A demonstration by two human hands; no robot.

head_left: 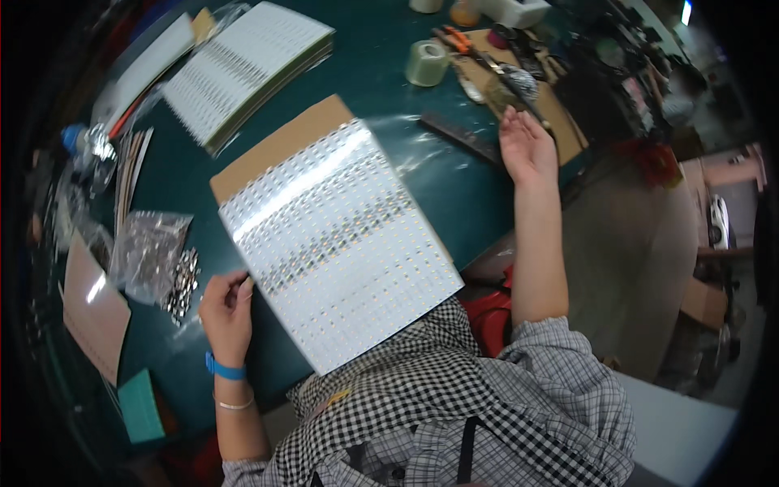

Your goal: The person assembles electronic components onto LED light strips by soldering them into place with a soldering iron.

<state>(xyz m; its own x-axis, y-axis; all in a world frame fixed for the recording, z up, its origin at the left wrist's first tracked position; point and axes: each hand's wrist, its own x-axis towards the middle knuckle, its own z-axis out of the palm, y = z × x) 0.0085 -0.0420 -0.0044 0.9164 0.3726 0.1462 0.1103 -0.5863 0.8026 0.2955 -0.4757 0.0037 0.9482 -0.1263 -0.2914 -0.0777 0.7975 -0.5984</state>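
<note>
A white LED panel (349, 243), covered in rows of tiny yellowish chips, lies tilted in front of me on brown cardboard (284, 146). Its near edge reaches over my lap. My left hand (225, 312) is at the panel's left edge, thumb and fingers curled together; whatever they may hold is too small to see. Close beside that hand is a heap of small shiny metal pieces (182, 286). My right hand (529, 148) is off to the right, palm up with fingers loosely spread and nothing in it. A dark toothed bar (458, 138) lies just left of it.
At the back left sits a stack of similar LED panels (247, 73). A clear plastic bag (150, 253) and a pinkish board (96, 304) lie left. Tape (428, 63) and orange-handled pliers (459, 40) are at the back right. The table is dark green (369, 77).
</note>
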